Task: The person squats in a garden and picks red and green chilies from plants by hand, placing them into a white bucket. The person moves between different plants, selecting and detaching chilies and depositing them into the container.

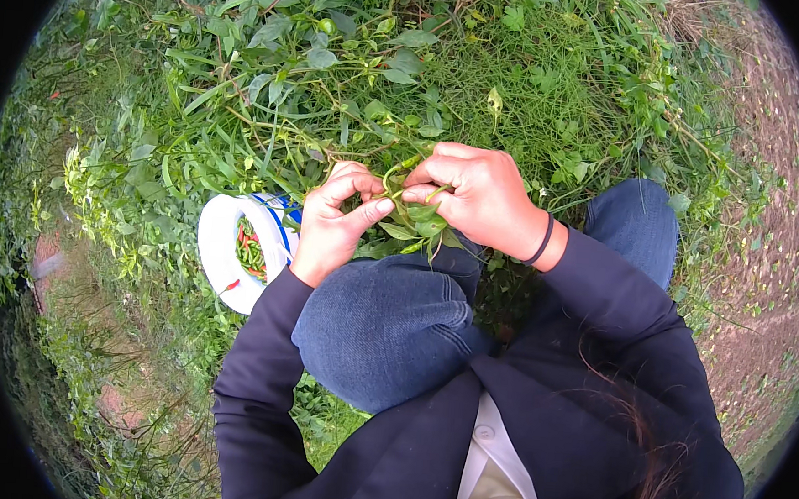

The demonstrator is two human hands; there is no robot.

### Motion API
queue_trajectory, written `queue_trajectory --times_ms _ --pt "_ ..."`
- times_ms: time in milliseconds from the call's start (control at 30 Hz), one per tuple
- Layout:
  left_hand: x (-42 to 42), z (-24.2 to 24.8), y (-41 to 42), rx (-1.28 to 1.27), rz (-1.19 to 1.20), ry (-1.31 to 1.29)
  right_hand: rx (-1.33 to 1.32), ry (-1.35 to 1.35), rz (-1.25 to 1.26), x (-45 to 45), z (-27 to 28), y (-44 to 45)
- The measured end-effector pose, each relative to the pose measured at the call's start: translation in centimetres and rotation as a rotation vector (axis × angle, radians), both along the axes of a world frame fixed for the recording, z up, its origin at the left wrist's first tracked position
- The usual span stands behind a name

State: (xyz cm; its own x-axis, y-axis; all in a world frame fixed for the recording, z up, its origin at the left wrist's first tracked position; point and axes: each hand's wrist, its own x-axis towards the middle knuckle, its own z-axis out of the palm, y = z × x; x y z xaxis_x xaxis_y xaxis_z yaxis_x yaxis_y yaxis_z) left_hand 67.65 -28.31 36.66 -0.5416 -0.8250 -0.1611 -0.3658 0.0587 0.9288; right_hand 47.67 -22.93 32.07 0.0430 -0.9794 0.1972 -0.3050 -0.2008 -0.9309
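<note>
My left hand [342, 213] pinches the stem of a leafy chili pepper plant [423, 225] between thumb and fingers. Close to its right, my right hand [477, 194] has its fingers closed around a green chili pepper [437, 193] on the same sprig; its fingertips partly hide the pod. A curved green stalk or pod stands between the two hands. Left of my left hand, a white plastic bucket [217, 255] with a blue band holds many green and red chili peppers [251, 251]. One red chili pepper [232, 285] lies apart from them on the white inner surface.
My jeans-covered knees [387, 331] are bent below and right of the hands. Dense weeds and grass [568, 74] surround them, with vine stems [243, 113] reaching across the upper left. Bare brown soil [771, 224] runs along the right side.
</note>
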Motion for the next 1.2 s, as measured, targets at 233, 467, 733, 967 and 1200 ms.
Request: queue_trajectory --times_ms 233,467,733,967,1200 --pt "-0.2 0.9 -0.3 -0.109 -0.109 -0.020 0.490 -0.506 0.075 -3.9 0.0 -1.1" --pt "-0.6 1.1 -0.6 -0.073 -0.134 -0.087 -0.116 -0.030 0.103 -5.2 4.3 -2.0" --pt "-0.8 1.2 -0.2 0.056 0.107 -0.030 0.441 -0.803 0.220 -6.4 6.2 -1.4" --pt "-1.9 1.6 -0.3 0.154 0.315 0.150 0.649 -0.541 0.213 -0.5 3.2 3.4" --pt "-2.4 1.9 -0.1 0.146 0.311 0.143 0.582 -0.748 -0.005 0.4 2.3 3.4"
